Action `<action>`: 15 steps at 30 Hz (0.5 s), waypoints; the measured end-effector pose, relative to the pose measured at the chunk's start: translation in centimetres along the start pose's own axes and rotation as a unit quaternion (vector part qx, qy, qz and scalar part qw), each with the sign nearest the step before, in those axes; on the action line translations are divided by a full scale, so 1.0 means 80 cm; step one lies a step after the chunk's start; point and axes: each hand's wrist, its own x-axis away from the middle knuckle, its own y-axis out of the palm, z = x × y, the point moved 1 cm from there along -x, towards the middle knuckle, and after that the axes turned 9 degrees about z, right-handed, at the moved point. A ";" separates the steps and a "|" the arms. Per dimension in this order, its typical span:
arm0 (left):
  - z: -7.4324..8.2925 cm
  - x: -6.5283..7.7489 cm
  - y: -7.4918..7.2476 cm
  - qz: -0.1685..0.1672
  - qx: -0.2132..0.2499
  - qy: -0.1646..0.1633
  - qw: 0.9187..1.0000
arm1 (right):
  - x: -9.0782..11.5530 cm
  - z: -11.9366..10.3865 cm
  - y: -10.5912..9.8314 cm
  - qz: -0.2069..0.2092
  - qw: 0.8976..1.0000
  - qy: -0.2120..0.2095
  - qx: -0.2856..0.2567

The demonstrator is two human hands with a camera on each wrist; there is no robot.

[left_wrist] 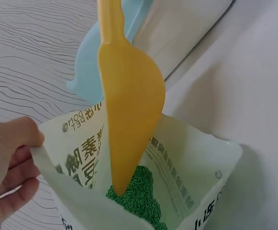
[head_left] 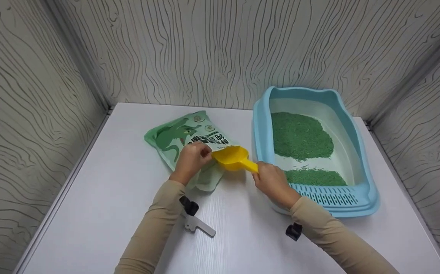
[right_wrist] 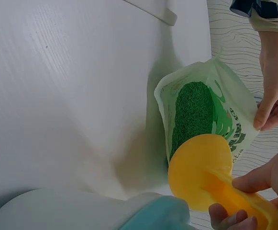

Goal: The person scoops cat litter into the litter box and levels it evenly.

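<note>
My left hand (head_left: 191,160) pinches the open edge of a pale green printed bag (head_left: 178,131) that lies on the table. In the left wrist view the bag's mouth is spread, with green pellet cat litter (left_wrist: 146,199) inside. A yellow litter scoop (head_left: 232,156) is gripped by its handle in my right hand (head_left: 275,182). The scoop's tip points into the bag's mouth, just above the litter in the left wrist view. From the right wrist, the scoop (right_wrist: 198,167) overlaps the bag's near rim, and its bowl's inside is hidden.
A light blue litter box (head_left: 263,131) stands to the right, with two patches of green litter (head_left: 299,137) on its white floor and a slotted step in front. A grey flat tool (head_left: 200,225) lies beside my left forearm. Wood-patterned panels (head_left: 189,49) enclose the table.
</note>
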 end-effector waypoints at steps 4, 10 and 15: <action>-0.003 0.005 0.000 -0.011 -0.007 0.007 1.000 | -0.004 0.002 0.000 -0.008 1.000 0.003 0.002; -0.008 0.008 -0.007 -0.018 0.005 -0.007 1.000 | -0.004 0.007 0.002 -0.009 1.000 -0.004 0.006; -0.006 0.006 -0.010 -0.017 0.006 -0.021 1.000 | -0.002 0.005 0.003 -0.018 1.000 -0.009 0.011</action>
